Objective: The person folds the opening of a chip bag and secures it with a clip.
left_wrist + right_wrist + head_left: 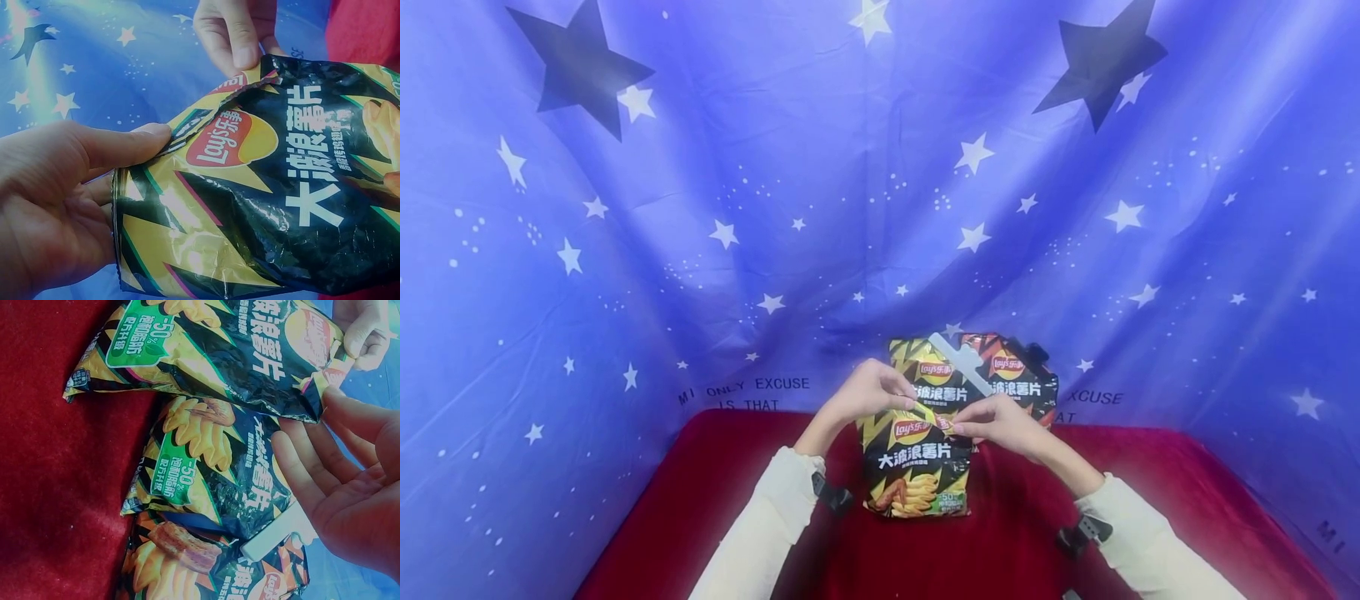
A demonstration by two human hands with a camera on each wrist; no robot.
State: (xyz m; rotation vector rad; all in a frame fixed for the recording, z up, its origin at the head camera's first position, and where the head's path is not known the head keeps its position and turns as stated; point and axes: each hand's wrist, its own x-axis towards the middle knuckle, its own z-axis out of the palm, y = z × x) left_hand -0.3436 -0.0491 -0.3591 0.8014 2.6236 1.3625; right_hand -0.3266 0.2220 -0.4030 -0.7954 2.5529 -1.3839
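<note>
A yellow-and-black Lay's chip bag (917,462) stands in front of me between my hands. Along its top edge, a strip is folded over, seen best in the left wrist view. My left hand (868,390) pinches the bag's top left corner between thumb and fingers. At the other end of the folded strip, my right hand (1007,427) pinches the corner with thumb and index finger; its other fingers spread loosely. Behind lies a second yellow chip bag (902,354), with a white bag clip (964,365) slanting across its upper right part.
An orange-and-black chip bag (1045,392) lies at the back right, with a black bag clip (1033,356) at its top corner. All rest on a dark red velvet cloth (737,467). A blue starry curtain (850,208) hangs behind.
</note>
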